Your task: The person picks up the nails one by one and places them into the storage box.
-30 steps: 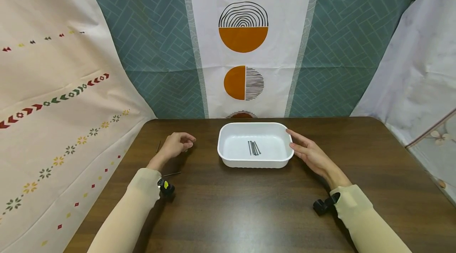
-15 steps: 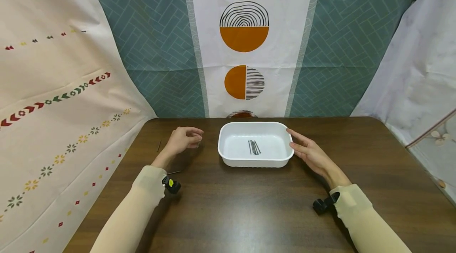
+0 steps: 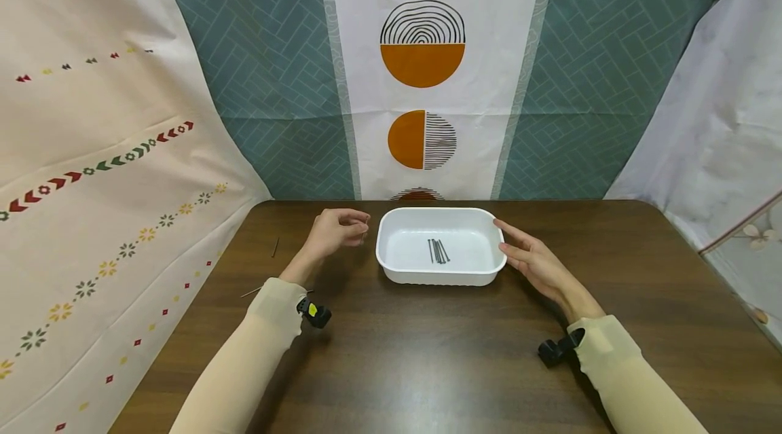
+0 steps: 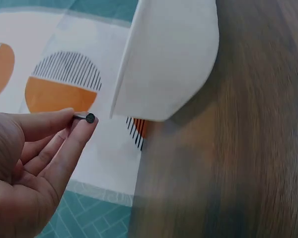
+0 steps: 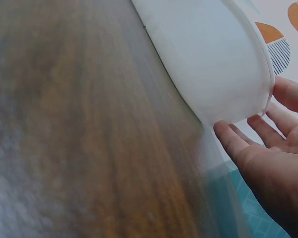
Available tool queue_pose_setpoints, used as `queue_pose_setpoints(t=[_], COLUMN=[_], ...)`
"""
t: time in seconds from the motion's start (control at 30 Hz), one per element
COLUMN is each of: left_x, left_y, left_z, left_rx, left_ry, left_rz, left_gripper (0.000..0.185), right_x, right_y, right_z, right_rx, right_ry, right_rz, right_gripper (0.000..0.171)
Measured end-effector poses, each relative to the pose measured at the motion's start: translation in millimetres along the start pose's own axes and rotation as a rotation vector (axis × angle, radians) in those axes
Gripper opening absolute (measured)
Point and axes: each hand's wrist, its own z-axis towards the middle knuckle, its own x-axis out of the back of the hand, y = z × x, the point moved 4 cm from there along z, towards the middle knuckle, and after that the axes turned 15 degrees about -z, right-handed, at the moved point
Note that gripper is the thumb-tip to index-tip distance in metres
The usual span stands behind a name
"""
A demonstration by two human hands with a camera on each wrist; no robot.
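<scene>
In the left wrist view my left hand (image 4: 35,163) pinches a nail (image 4: 88,118) between thumb and fingertip, its round dark head showing. In the head view this left hand (image 3: 336,233) hovers just left of a white rectangular tray (image 3: 440,278). Several grey nails (image 3: 438,251) lie together on the tray's floor. My right hand (image 3: 537,264) touches the tray's right end, fingers spread and fairly straight. Seen from the right wrist, the fingertips (image 5: 223,130) rest against the outer wall of the tray (image 5: 208,59), near its rim and lower edge.
Loose thin nails lie on the brown wooden table (image 3: 403,352) at the left: one nail (image 3: 275,247) near the back, another nail (image 3: 251,291) beside the left sleeve. Part of one more peeks out by the left wrist camera (image 3: 314,312). Patterned cloths (image 3: 421,101) hang behind the table.
My left hand has moved right and slightly back, toward the tray. Another nail beside the sleeve has come into view. The right hand stays at the tray.
</scene>
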Motion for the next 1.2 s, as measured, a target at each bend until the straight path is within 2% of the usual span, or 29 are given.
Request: queue_pose_setpoints(t=[0.17,0.43,0.83,1.2], left_x=[-8.3,-28.2,-75.4,-96.5], left_y=[-0.2,0.3,4.3,-0.3], left_z=[1.8,4.4,16.8,25.6], left_rx=[0.011,0.001,0.035,0.063], left_ry=[0.001,0.015,-0.018,0.001], left_rz=[-0.081,-0.146,-0.137,-0.114], left_gripper=[0.027,0.031,0.026,0.027], right_x=[-0.3,0.6,0.0,-0.5], right_y=[-0.1,3.4,2.9,0.5], right_z=[-0.8,-2.6,-0.1,0.6], right_rx=[-0.002,-0.001,0.009,0.01], right_ry=[-0.003,0.0,0.001,0.0], right_rz=[-0.004,-0.009,-0.002,0.011], right_gripper=[0.066,0.065,0.065,0.065])
